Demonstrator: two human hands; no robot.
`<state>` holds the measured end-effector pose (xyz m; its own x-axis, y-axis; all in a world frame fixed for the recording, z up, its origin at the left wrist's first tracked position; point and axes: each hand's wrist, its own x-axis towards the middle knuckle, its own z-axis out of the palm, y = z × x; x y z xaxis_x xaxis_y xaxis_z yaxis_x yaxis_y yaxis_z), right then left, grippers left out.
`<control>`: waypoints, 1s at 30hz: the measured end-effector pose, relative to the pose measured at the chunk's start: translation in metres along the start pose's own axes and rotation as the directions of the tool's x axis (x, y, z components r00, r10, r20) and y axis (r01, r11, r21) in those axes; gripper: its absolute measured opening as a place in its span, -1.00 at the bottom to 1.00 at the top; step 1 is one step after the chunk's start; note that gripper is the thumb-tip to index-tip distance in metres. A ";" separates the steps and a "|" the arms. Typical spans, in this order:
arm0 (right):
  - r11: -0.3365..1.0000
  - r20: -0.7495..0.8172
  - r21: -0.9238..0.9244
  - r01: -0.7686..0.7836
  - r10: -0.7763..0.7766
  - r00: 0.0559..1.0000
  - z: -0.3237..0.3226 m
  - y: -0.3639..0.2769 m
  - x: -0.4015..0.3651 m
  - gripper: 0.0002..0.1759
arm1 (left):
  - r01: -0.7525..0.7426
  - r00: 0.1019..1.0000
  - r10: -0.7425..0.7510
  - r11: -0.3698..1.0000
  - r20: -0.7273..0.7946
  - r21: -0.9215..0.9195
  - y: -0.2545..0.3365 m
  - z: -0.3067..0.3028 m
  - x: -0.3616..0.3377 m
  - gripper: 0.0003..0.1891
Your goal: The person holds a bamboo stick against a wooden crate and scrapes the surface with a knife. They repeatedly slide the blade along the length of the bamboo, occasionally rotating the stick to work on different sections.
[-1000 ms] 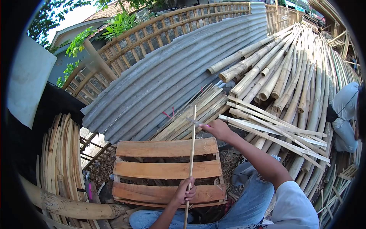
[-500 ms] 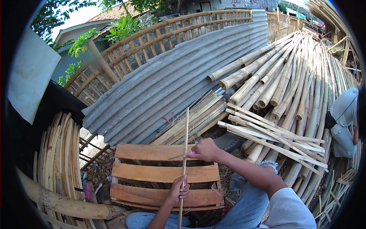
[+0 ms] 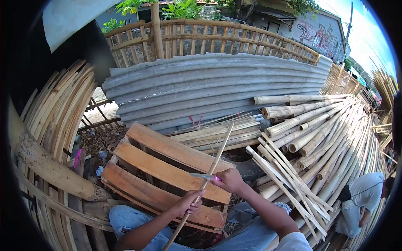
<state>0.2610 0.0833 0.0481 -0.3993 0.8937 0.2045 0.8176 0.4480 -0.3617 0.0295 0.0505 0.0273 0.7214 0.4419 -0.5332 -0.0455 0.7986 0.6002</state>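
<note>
The right hand (image 3: 229, 180) is closed around a pink-handled knife (image 3: 202, 176), its blade pointing leftward from the fist and lying across the bamboo strip (image 3: 220, 147). Just below and nearer the body, the left hand (image 3: 189, 202) is wrapped around the same strip. The strip's long axis runs from beneath that hand up and away past the blade, leaning right. Under both hands lies a wooden pallet (image 3: 155, 146), and beyond it a corrugated sheet (image 3: 209, 83). A second ago the blade sat near the strip's far tip; now it sits close above the left hand, and the strip, upright then, slants.
</note>
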 end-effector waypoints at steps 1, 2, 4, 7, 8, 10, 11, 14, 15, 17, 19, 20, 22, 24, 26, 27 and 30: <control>1.000 0.013 0.009 0.014 -0.014 1.000 0.002 -0.004 0.003 -0.41 | -0.017 1.000 0.017 1.000 0.011 -0.004 0.001 0.002 -0.003 -0.60; 1.000 -0.116 0.006 0.028 -0.027 0.993 0.004 0.005 0.006 -0.41 | -0.028 1.000 0.028 0.999 0.003 -0.039 0.002 0.002 -0.005 -0.60; 0.967 -0.252 0.097 -0.236 0.253 0.934 -0.005 0.025 0.018 -0.41 | -0.043 0.997 0.044 0.999 0.057 -0.023 0.005 0.004 -0.006 -0.60; 0.905 -0.292 0.143 -0.400 0.425 0.857 -0.023 0.042 0.023 -0.43 | -0.021 0.998 0.022 1.000 0.056 -0.011 0.002 0.008 -0.007 -0.59; 0.909 -0.285 0.127 -0.396 0.416 0.864 -0.020 0.037 0.020 -0.43 | -0.009 0.999 0.008 1.000 0.046 0.019 0.003 0.007 -0.008 -0.59; 0.978 -0.155 0.148 -0.150 0.172 0.973 -0.002 0.013 0.005 -0.45 | -0.020 0.998 0.020 1.000 0.058 0.012 0.004 0.007 -0.007 -0.58; 0.987 -0.155 0.156 -0.040 0.065 0.986 0.007 0.001 0.001 -0.45 | -0.028 0.999 0.028 1.000 0.029 0.011 0.005 0.006 -0.007 -0.60; 0.995 -0.209 0.095 0.018 0.002 0.978 0.010 0.012 0.006 -0.47 | -0.032 0.999 0.032 0.999 -0.010 0.042 0.005 0.008 -0.013 -0.63; 0.958 -0.247 0.165 -0.234 0.270 0.931 0.003 0.025 0.016 -0.43 | -0.033 0.999 0.033 0.997 -0.001 0.069 0.003 0.010 -0.014 -0.63; 0.876 -0.300 0.262 -0.405 0.473 0.829 -0.017 0.056 0.029 -0.44 | -0.015 1.000 0.015 0.993 0.001 0.116 0.003 0.021 -0.018 -0.62; 0.885 -0.274 0.293 -0.362 0.441 0.855 -0.019 0.061 0.025 -0.45 | 0.000 1.000 -0.001 0.997 0.021 0.080 -0.002 0.021 -0.015 -0.60; 0.900 -0.242 0.331 -0.284 0.372 0.896 -0.011 0.052 0.019 -0.45 | 0.015 1.000 -0.016 0.999 0.027 0.044 -0.002 0.019 -0.014 -0.58; 0.964 -0.118 0.245 -0.101 0.133 0.984 -0.002 0.023 0.010 -0.47 | 0.000 0.999 -0.002 1.000 0.053 0.028 0.001 0.012 -0.012 -0.58; 0.979 -0.222 0.183 -0.086 0.126 0.967 0.003 0.031 0.014 -0.46 | -0.018 1.000 0.016 0.998 0.026 0.063 -0.004 0.007 -0.011 -0.58; 0.862 -0.318 0.325 -0.388 0.486 0.814 -0.008 0.073 0.027 -0.43 | 0.004 0.999 -0.008 0.997 0.043 0.080 -0.011 0.010 -0.013 -0.58; 0.851 -0.319 0.302 -0.430 0.515 0.796 -0.018 0.091 0.027 -0.42 | -0.001 0.998 -0.005 0.995 0.062 0.096 -0.011 0.013 -0.011 -0.59; 0.874 -0.273 0.272 -0.402 0.471 0.839 -0.026 0.084 0.018 -0.42 | 0.003 0.998 -0.010 0.994 0.064 0.106 -0.008 0.018 -0.010 -0.59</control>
<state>0.3338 0.1364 0.0452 0.1630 0.9546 0.2494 0.7626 0.0385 -0.6458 0.0347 0.0325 0.0386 0.7647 0.4070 -0.4996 0.0303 0.7518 0.6587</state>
